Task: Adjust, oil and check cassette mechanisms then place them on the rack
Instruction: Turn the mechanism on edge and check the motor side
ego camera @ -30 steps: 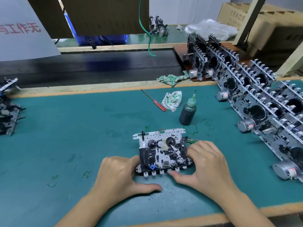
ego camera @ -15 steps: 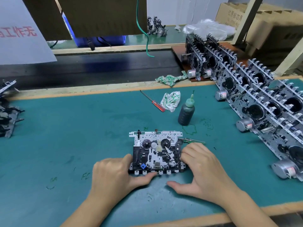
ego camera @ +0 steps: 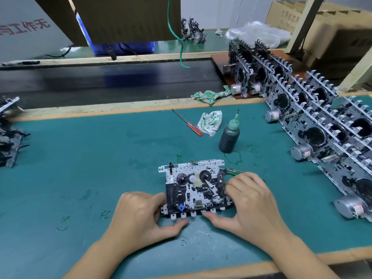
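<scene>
Under my fingers: white-and-black perforated sheet-metal cassette mechanism (ego camera: 194,190), dull shine | beneath it: matt teal bench mat (ego camera: 84,158), scuffed | 1 o'clock: dark glossy plastic oil bottle (ego camera: 229,137) | 12 o'clock: crumpled green-printed white cloth rag (ego camera: 210,122)

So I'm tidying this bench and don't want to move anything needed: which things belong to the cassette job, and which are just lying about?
In use:
cassette mechanism, held by left hand and right hand
oil bottle
red-handled screwdriver
rack of finished mechanisms
mechanisms at the left edge

Lying about:
crumpled rags
plastic bag
cardboard boxes
hanging green wire
</scene>
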Available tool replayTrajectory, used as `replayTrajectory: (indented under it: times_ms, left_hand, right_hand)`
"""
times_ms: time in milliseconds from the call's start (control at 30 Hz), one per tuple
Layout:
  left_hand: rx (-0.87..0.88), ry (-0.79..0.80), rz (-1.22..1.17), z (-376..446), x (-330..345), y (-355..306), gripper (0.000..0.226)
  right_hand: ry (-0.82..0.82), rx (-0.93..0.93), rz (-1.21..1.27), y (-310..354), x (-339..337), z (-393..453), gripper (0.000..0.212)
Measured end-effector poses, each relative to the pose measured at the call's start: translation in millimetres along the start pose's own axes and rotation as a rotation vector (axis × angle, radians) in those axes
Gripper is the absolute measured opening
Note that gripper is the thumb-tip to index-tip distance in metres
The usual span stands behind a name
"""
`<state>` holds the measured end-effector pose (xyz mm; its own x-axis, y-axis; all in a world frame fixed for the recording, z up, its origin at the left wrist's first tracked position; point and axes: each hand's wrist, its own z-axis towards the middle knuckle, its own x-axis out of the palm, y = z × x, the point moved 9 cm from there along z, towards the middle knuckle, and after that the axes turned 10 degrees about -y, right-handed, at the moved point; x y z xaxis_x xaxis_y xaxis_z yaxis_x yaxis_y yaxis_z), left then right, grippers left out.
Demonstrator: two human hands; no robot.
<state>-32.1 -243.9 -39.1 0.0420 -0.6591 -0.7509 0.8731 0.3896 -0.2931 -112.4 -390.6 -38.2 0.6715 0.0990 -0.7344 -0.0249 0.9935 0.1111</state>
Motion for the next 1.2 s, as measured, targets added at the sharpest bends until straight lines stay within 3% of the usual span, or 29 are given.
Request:
replayTrajectory:
  times_ms: [100, 233, 433, 667, 833, 1200]
  left_hand:
    - [-0.032, 0.005, -0.005, 0, 2, 3, 0.05]
    - [-0.028, 0.009, -0.003, -1, 1, 5, 0.053]
    - [-0.005, -0.119, 0.087, 1, -8, 2, 0.066]
    - [-0.108, -0.008, 0.051, 3, -1, 8, 0.072]
    - [-0.22, -0.018, 0.097, -2, 2, 15, 0.064]
    - [-0.29, 0.166, -0.046, 1, 11, 21, 0.065]
  right_hand:
    - [0.098, -0.025, 0.046, -1, 5, -1, 0.053]
    - [0.095, -0.047, 0.023, 1, 5, -3, 0.05]
    - [0.128, -0.01, 0.155, -2, 5, -4, 0.055]
    - [0.05, -0.009, 0.048, 4, 3, -2, 0.049]
    - [0.066, -0.013, 0.157, 4, 3, -3, 0.052]
    - [0.023, 0.015, 0.048, 4, 3, -3, 0.051]
